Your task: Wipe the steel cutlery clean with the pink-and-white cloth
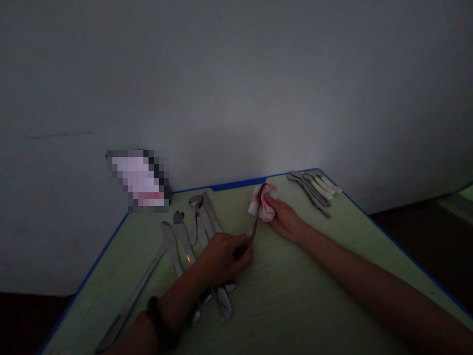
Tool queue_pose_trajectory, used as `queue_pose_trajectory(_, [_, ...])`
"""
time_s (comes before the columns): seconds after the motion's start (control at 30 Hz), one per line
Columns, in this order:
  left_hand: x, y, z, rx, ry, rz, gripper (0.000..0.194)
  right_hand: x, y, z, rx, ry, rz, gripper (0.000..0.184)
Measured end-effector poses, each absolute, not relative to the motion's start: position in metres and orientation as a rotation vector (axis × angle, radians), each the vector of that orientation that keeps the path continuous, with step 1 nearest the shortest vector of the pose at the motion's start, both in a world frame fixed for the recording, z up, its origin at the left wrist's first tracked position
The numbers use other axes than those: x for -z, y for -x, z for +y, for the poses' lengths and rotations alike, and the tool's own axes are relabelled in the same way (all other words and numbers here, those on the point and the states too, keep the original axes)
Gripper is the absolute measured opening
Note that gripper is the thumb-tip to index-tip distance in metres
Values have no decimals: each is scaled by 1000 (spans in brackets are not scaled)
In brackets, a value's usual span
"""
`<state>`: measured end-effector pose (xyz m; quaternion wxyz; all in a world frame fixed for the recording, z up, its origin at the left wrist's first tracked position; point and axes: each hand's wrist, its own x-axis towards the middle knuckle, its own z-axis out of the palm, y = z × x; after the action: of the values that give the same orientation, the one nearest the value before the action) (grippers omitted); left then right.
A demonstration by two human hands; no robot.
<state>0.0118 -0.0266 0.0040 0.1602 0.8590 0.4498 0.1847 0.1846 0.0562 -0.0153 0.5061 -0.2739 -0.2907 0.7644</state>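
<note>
1. The left hand has its fingers curled shut around the lower end of a metal utensil, which slants up toward one o'clock; what kind of utensil it is, I cannot tell.
2. The right hand pinches a crumpled pink-and-white cloth between its nearly closed fingers — the utensil's upper end lies against that cloth, near twelve o'clock on the pale green table.
3. A loose spread of metal cutlery, with knives and a spoon in it, covers the nine-to-eleven o'clock side, running partly under the left forearm.
4. One long metal piece angles down toward seven o'clock, beside that forearm.
5. A second group of cutlery sits at one o'clock, by the far corner; several pieces have white handles.
6. A pixelated object stands at ten o'clock, near the wall.
7. A dark band circles the left wrist.
</note>
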Motion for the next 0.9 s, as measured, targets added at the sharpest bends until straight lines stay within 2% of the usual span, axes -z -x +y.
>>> queue_pose_trajectory(0.9, [-3, -11, -26, -519, -2509, 1224, 24, 16, -180, 59, -1858, 551, -593, 18])
